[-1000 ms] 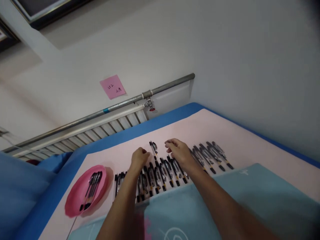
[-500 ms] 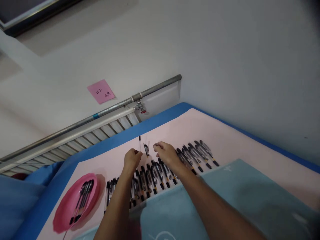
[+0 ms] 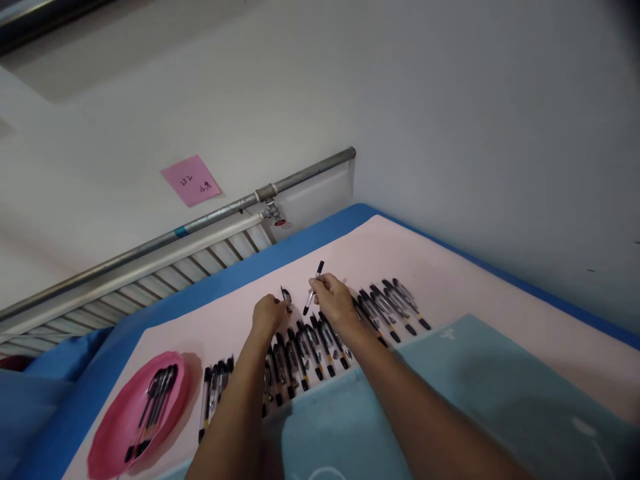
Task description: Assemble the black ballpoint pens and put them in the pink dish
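My right hand (image 3: pixel 334 300) is closed in a pinch on a slim pen (image 3: pixel 311 297) with a clear barrel and black ends, held tilted above the sheet. My left hand (image 3: pixel 269 313) has its fingertips pinched at the lower end of a small dark pen part (image 3: pixel 286 295); its exact shape is hard to make out. Below both hands runs a slanting row of black-and-clear pens (image 3: pixel 303 350) with yellowish bands, small loose pieces lying among them. My forearms hide portions of that row.
At the left a pink scalloped dish (image 3: pixel 107 417) holds several pens. Pale pink sheeting (image 3: pixel 400 250) covers the blue table (image 3: pixel 200 290). A light-blue mat (image 3: pixel 480 373) lies along the near side. Behind are a radiator (image 3: pixel 200 263), a pipe (image 3: pixel 310 175) and the wall.
The slim pen has passed from my left hand to my right hand. My left hand has moved onto the small dark pen part. The view has shifted slightly.
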